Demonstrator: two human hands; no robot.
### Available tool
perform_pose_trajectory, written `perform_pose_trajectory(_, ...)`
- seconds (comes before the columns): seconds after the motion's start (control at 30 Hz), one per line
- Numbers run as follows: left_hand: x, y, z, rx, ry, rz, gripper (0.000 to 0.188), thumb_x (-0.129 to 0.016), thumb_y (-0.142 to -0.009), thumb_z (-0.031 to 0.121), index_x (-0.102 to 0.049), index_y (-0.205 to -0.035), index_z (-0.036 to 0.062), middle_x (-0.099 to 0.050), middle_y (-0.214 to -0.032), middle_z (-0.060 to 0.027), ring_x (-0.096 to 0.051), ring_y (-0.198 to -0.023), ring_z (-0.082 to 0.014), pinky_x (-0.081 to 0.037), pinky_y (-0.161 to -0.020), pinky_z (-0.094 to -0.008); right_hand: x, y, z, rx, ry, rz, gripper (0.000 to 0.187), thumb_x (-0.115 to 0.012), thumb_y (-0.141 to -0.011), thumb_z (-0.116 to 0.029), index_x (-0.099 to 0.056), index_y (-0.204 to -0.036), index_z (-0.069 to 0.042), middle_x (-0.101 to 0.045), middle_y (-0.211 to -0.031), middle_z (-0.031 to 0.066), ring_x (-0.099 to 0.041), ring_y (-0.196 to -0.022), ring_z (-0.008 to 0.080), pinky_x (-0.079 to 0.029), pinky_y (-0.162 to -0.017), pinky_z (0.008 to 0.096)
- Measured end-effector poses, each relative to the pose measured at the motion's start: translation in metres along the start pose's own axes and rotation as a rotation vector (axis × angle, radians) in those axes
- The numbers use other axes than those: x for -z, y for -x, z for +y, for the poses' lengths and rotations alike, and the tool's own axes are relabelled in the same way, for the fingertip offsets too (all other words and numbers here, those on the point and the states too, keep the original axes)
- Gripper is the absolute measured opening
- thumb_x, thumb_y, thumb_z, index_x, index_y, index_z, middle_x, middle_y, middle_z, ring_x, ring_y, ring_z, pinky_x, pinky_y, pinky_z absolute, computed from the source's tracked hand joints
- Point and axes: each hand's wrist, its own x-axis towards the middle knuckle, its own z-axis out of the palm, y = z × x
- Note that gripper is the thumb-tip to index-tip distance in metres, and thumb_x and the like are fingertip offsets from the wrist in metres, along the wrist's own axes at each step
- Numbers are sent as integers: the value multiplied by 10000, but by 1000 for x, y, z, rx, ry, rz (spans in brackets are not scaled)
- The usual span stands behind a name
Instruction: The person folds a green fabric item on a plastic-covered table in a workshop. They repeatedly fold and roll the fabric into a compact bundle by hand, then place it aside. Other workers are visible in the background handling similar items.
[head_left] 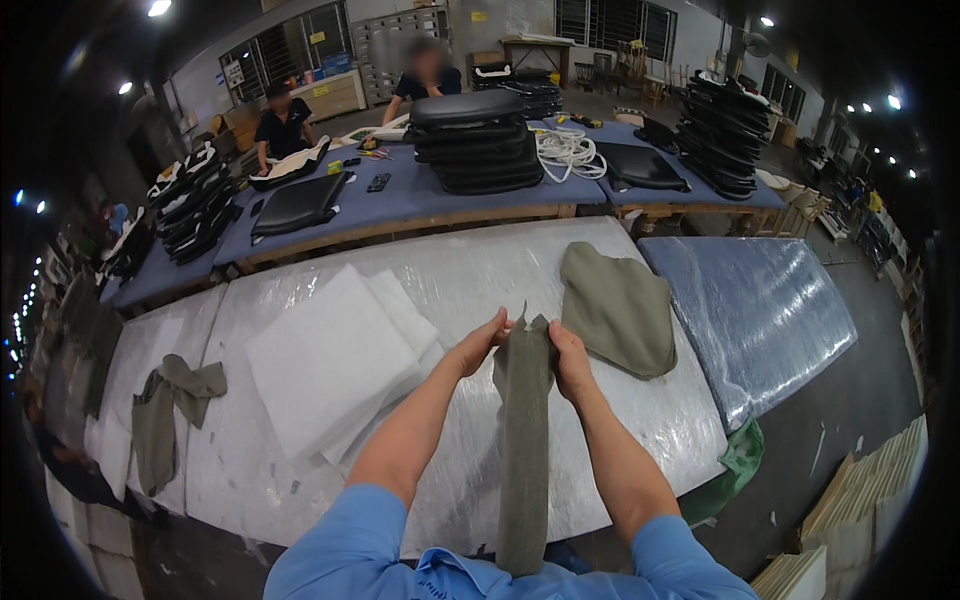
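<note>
Between my hands hangs a long grey-green fabric strip (526, 430), its upper end raised over the plastic-wrapped table (460, 260) and its lower end against my blue shirt. My left hand (484, 340) pinches the strip's upper left corner. At the upper right corner my right hand (570, 360) grips the edge between thumb and fingers. A folded grey-green fabric piece (618, 310) lies just right of my right hand. To the left of my left arm sits a stack of white padding sheets (330, 360). Another crumpled grey-green fabric piece (155, 430) rests at the far left.
Behind stands a blue-topped workbench (380, 205) with stacked black seat cushions (475, 150) and a coil of white cord (570, 152). Two people work at its far side. A plastic-wrapped blue panel (755, 310) adjoins my table on the right; a green bag (738, 465) hangs below it.
</note>
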Motion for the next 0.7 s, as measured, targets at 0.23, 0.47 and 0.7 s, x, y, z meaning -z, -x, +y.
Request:
perform_pose_trajectory(0.23,15,19,8,-147,-69,-104,344,-666,-1036,443,-684,-1113,108,-655,-1063,58,-572,-1031,-88,-418,-988,-281,6,-1,-11,-102,-57,-35,546,-580,-1059,-562,-732,-1112,-40,-739,-1067,40,-657,-984,135,-503,-925,312)
perform_pose_trajectory(0.47,-28,26,35,-219,-54,-35,226,-699,-1035,311,-713,-1089,92,-645,-984,89,-540,-944,-52,-422,-890,-243,11,4,2,-125,-115,-41,635,-547,-1043,-638,-702,-1210,-45,-724,-1170,77,-659,-1075,195,-506,-984,363)
perform_pose_trajectory(0.7,-38,23,20,-435,-159,268,240,-653,-1071,263,-734,-1003,48,-618,-875,83,-515,-832,-51,-430,-775,-244,4,-1,-15,-206,-10,-61,688,-501,-1041,-687,-691,-1247,-58,-712,-1209,70,-643,-1087,187,-493,-999,353)
